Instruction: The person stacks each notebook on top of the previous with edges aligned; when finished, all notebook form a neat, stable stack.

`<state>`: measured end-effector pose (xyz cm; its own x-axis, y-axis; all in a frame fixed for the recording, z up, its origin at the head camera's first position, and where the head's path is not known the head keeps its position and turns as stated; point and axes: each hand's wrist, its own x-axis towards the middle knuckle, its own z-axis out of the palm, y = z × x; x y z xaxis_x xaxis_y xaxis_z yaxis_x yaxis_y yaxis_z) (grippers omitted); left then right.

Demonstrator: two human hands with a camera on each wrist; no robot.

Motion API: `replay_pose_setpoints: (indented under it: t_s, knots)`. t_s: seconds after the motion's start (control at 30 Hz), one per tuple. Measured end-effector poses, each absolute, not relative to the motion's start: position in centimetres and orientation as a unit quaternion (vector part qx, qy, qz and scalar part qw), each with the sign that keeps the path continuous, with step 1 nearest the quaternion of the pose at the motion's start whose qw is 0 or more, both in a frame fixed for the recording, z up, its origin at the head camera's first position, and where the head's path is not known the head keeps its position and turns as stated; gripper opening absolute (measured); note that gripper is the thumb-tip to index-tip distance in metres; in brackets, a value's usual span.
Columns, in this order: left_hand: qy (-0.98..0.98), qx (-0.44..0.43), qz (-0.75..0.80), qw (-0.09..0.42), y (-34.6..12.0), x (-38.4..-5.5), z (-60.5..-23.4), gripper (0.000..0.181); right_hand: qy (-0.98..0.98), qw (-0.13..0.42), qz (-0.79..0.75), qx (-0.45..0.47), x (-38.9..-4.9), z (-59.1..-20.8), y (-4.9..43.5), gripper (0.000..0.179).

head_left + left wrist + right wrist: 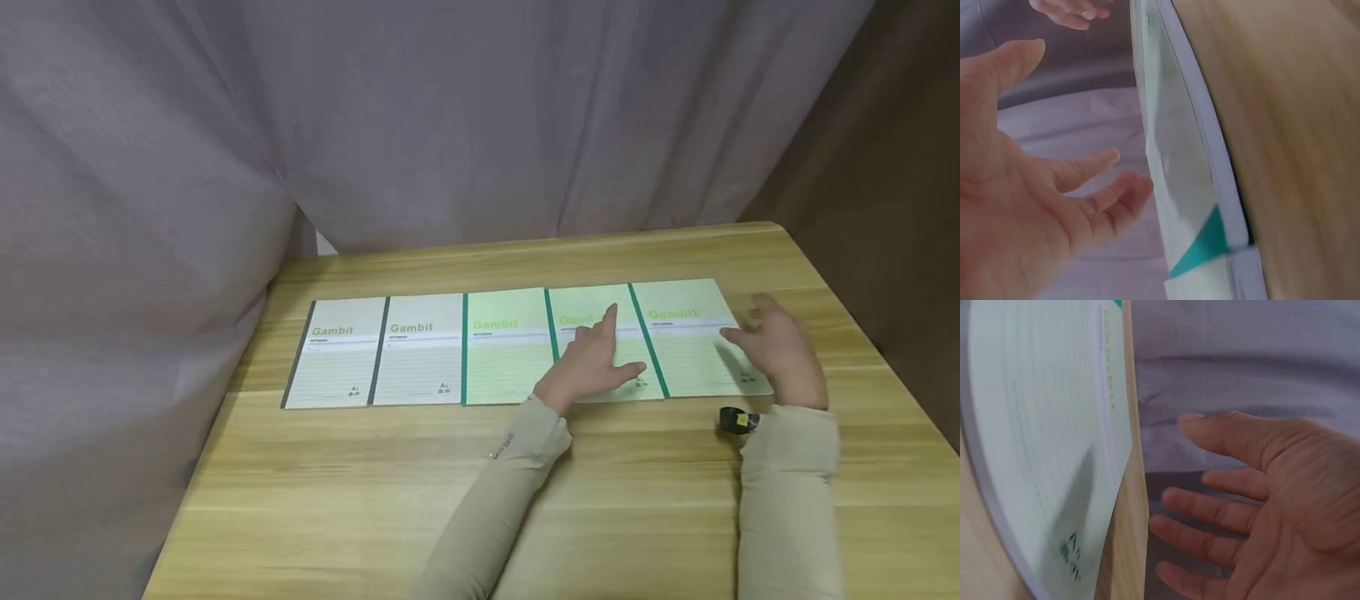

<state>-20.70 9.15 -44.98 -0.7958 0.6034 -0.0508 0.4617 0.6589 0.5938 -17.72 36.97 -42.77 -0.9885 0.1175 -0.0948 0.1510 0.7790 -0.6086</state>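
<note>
Three pale green notebooks with dark green spines lie side by side: the left one (pixel 502 367), the middle one (pixel 592 302) and the rightmost one (pixel 693 358). To their left are two whitish notebooks with grey spines, one at the far end (pixel 333 367) and one beside it (pixel 420 367). All bear the word Gambit. My left hand (pixel 588 362) is over the middle green notebook, covering part of its cover; its fingers and thumb are spread and hold nothing. At the right edge of the rightmost notebook, my right hand (pixel 783 346) hovers with loosely extended fingers, holding nothing.
The notebooks rest on a wood-grain table (pixel 360 500). Grey curtain fabric (pixel 465 125) hangs behind it and along the left side, with a dark brown surface (pixel 885 208) at the right. A black strap (pixel 735 420) shows at my right wrist.
</note>
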Motion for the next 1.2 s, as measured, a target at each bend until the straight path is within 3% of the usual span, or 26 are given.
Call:
replay_pose_setpoints:
  t_s: [0.57, 0.73, 1.0, 1.2]
  knots:
    - [0.829, 0.292, 0.401, 0.259, 12.1, -19.9, -45.5, 0.096, 0.925, 0.078, -0.351, 0.122, -17.2, -43.8, 38.6, 0.078]
    - [0.819, 0.280, 0.418, 0.275, 12.4, -19.7, -45.6, 0.094, 0.924, 0.088, -0.344, 0.140, -16.9, -43.7, 38.6, 0.073]
    - [0.812, 0.284, 0.419, 0.290, 13.3, -19.4, -45.6, 0.093, 0.916, 0.112, -0.347, 0.166, -16.6, -44.0, 39.2, 0.081]
    - [0.781, 0.250, 0.490, 0.296, 13.6, -19.5, -45.8, 0.093, 0.918, 0.101, -0.342, 0.173, -16.9, -44.1, 39.2, 0.075]
